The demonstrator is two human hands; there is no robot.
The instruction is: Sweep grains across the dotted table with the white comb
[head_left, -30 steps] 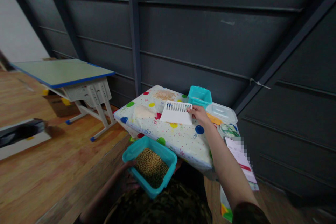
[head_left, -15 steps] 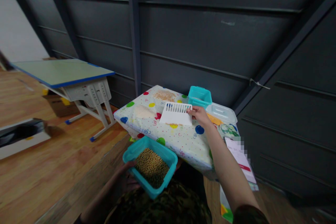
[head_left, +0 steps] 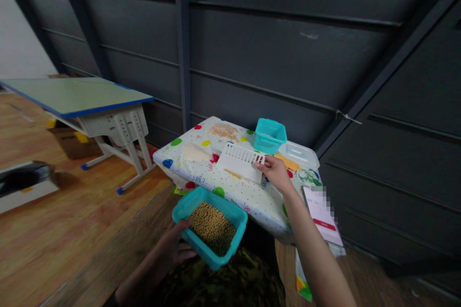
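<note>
My left hand point(head_left: 176, 244) grips a turquoise plastic container point(head_left: 203, 249) by its left side, thumb over the rim. Inside are round tan beans point(head_left: 211, 218), looking greener toward the near end. Over the table, my right hand point(head_left: 276, 173) pinches the right end of a white plastic scraper point(head_left: 237, 165) with a row of slots along its far edge. Small yellowish beans or grains point(head_left: 236, 175) lie in a line along the scraper's near part. Left of it is a pale heap of fine grain point(head_left: 194, 152), and behind it a spread tan pile point(head_left: 224, 130).
A second turquoise container point(head_left: 268, 141) stands at the table's back, beside a clear lid point(head_left: 300, 154) and an orange item point(head_left: 288, 162). A phone or tablet point(head_left: 322, 223) lies at the right edge. Further left stands a green-topped desk point(head_left: 79, 96); a dark panelled wall point(head_left: 245, 48) rises behind.
My right hand has tilted the scraper, its right end now lower and nearer me, with the line of grains showing more along it. The container in my left hand has shifted slightly right.
</note>
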